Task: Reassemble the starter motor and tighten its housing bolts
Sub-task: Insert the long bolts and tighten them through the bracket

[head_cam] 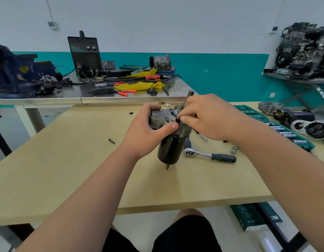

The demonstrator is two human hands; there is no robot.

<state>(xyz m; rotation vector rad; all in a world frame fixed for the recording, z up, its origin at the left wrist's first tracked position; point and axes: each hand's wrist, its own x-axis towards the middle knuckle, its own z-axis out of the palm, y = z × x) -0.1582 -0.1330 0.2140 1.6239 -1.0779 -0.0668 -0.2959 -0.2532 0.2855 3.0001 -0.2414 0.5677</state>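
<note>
Seating a small part at the top of the motor (169, 148)

It stands on end mid-table (66, 170). The left hand (144, 131) wraps its housing and the right hand (210, 117) pinches a dark part (178, 120). A slipping pinch could likely drop the part inside, or the motor could tip.

Bright, flat, even light across the room. Shadows soft and faint on the wooden table (48, 170) just beside the starter motor (169, 148) I hold. Sharpest at the motor. Far left of it the vise (13, 73) smears; far right the engine (303, 51) blurs. The steel bench (84, 99) behind it carries a dull sheen. Table edges bow outward, wide-angle.
</note>
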